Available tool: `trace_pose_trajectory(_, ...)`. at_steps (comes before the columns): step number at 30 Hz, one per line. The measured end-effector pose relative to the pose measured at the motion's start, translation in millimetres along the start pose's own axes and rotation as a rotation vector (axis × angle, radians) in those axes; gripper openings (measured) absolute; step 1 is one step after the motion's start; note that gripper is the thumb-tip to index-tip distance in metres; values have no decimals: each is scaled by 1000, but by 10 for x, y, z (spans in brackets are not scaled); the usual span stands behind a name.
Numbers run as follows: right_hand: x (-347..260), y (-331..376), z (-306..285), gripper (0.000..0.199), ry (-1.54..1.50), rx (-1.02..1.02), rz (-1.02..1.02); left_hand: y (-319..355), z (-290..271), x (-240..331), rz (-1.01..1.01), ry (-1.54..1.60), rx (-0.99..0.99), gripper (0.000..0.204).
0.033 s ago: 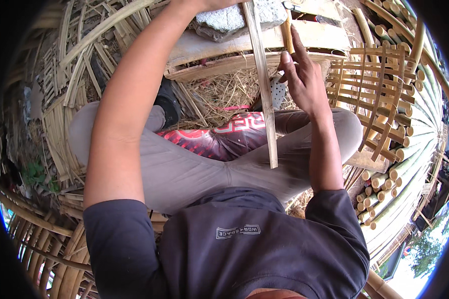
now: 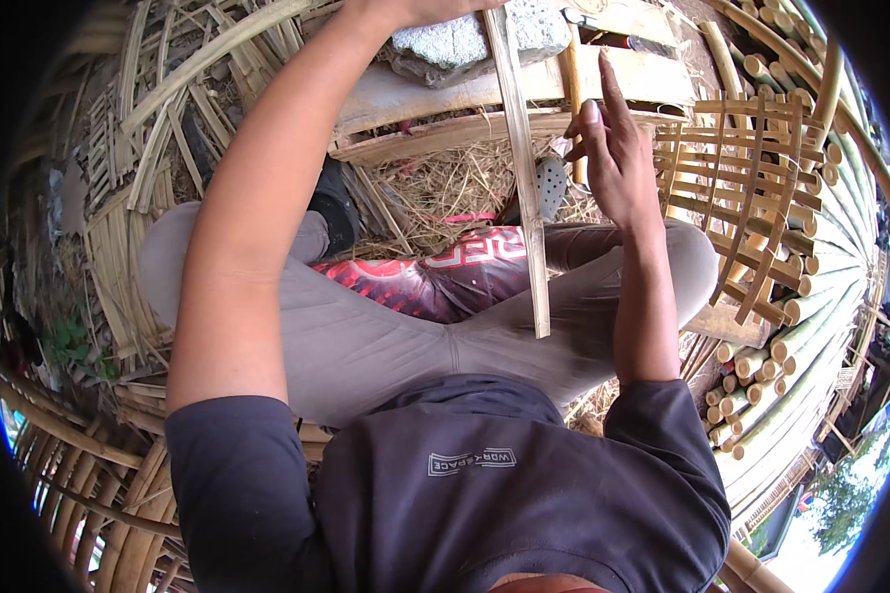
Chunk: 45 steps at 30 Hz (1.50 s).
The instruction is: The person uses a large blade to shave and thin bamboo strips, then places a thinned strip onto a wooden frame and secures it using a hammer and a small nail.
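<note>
– Straw (image 2: 435, 183) and split bamboo (image 2: 213, 61) were strewn about the seated person. Where was the pale strip (image 2: 514, 119) situated?

– It was seen crossing above the stone (image 2: 445, 47) and the slab (image 2: 415, 97), its near end over the grey trousers (image 2: 396, 316). Its long axis was directed away from the body, inclined slightly leftward at the far end.

– Which hand was placed nearer?

– The left hand (image 2: 435, 10), set against the far end; its fingers were cropped by the upper edge, so its grip could not be told. The right hand (image 2: 618, 168) was held spread, index finger extended, thumb apart, to the right of the strip and clear of it.

– What was disposed farther out?

– Just beside the right fingers, a wooden-handled tool (image 2: 576, 89), contact undetermined. Rightward, a slatted lattice (image 2: 758, 148) was set near stacked poles (image 2: 806, 336); whether it formed a container could not be established.
</note>
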State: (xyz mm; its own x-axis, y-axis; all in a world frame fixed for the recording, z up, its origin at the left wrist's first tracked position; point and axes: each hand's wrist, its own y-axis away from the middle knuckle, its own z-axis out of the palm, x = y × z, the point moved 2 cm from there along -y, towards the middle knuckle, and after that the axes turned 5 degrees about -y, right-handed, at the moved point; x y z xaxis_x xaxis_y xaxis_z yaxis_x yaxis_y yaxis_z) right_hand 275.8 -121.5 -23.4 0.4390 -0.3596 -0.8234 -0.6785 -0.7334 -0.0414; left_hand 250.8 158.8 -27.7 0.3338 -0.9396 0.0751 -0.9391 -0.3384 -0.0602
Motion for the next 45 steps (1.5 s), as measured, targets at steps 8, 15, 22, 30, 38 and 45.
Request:
trace_pose_trajectory(8, 146, -24, -168, 68, 29, -74, 134, 22, 2, -61, -30, 23, -48, 98)
trace_pose_trajectory(15, 19, 89, 22, 71, 57, -268, 81, -68, 210, -174, 20, -209, 253, 92)
trace_pose_trajectory(22, -137, 204, 221, 94, -41, -398, 66, -54, 153, -170, 24, -171, 202, 90)
trace_pose_trajectory(30, -68, 209, 349, 89, -179, -403, 8, -66, 141, -149, 26, -153, 184, 90)
trace_pose_trajectory(38, -81, 183, 297, 87, -119, -445, 43, -74, 206, -172, 23, -170, 197, 90)
trace_pose_trajectory(45, -50, 170, 263, 88, -106, -458, 71, -91, 209, -172, 32, -145, 181, 90)
